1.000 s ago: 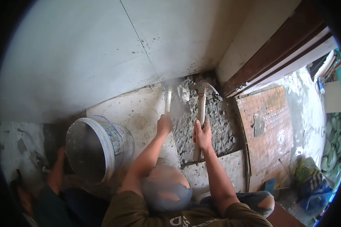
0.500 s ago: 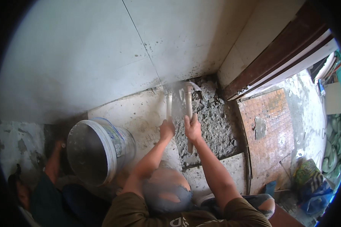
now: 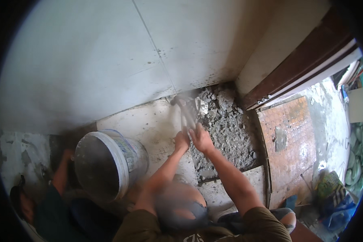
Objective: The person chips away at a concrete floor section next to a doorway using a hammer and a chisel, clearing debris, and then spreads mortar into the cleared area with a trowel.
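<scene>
My right hand is closed on a wooden-handled hammer, tilted leftward and blurred, its head near the foot of the wall. Close beside it, my left hand grips a pale bar, probably a chisel, largely hidden behind the hammer. Both hands are over the boundary between a white floor tile and a patch of broken grey concrete rubble that reaches into the corner. Whether the hammer touches the bar is too blurred to tell.
A white bucket stands at my left, with another person low beyond it, one arm reaching toward the wall. A tiled wall rises ahead. Right are a dark doorframe, a stained board and a pile of sacks and bags.
The hammer has moved left from over the rubble to beside the bar in my left hand, and now tilts leftward. My right hand has moved left; my left hand sits slightly lower and further right.
</scene>
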Tool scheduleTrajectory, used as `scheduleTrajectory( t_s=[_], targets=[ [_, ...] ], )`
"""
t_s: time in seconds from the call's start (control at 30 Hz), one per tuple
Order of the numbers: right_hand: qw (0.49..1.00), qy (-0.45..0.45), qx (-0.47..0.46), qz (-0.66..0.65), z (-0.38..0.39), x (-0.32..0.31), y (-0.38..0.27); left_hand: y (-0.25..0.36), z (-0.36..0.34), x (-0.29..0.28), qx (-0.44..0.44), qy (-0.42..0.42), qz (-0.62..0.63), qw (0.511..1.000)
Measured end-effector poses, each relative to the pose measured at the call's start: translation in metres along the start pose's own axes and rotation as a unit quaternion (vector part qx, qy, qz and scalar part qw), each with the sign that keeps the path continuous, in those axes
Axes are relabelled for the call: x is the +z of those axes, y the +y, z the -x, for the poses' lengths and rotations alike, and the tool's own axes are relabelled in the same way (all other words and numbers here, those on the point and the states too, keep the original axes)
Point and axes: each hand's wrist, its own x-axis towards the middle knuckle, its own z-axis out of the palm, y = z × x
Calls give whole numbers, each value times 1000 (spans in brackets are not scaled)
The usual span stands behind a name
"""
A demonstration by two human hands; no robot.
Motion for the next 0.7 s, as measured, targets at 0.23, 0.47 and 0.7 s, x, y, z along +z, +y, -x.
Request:
scheduleTrajectory(
  t_s=[0.23, 0.47, 0.7],
  targets=[
    [996, 67, 57, 25, -6, -10, 2, 6, 5, 3, -37, -65, 97, 993],
    [994, 89, 55, 3, -10, -1, -14, -6, 4, -3, -11, -32, 116, 993],
    [990, 130, 50, -17, 9, -13, 0, 7, 8, 0, -90, -93, 169, 977]
  ],
)
